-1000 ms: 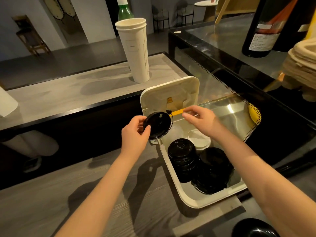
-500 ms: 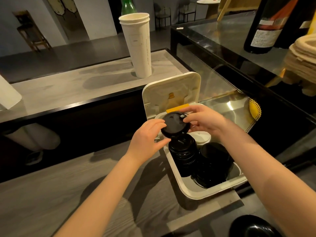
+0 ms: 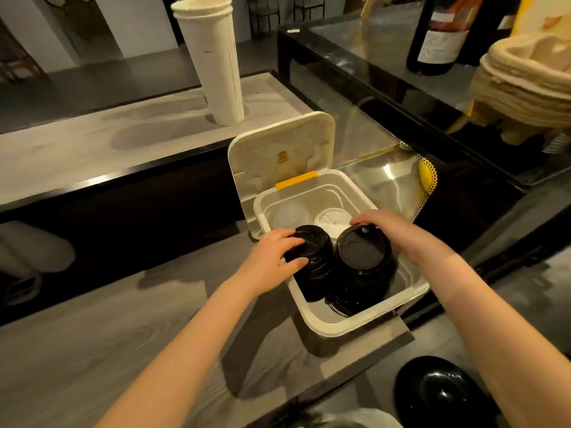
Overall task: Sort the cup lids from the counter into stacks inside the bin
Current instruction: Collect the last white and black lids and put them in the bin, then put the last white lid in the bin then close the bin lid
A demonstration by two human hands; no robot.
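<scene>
Black lids [image 3: 361, 254], likely light and slippery, stacked in the bin [image 3: 355, 325] mid-frame; left hand [image 3: 272, 261] clasps the left stack [image 3: 315, 273], right hand [image 3: 392, 233] the right stack [image 3: 364, 282], fingers curled round rims, probably the surest hold.

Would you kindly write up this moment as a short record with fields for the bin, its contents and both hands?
bin: white, cover open, upright behind it
left black stack: lids, inside bin, near-left
right black stack: lids, inside bin, beside it
far end of bin: white lid, clear lid
left hand: grips top of left black stack
right hand: fingers curled over right black stack's top lid
rear counter: tall stack of paper cups
</scene>
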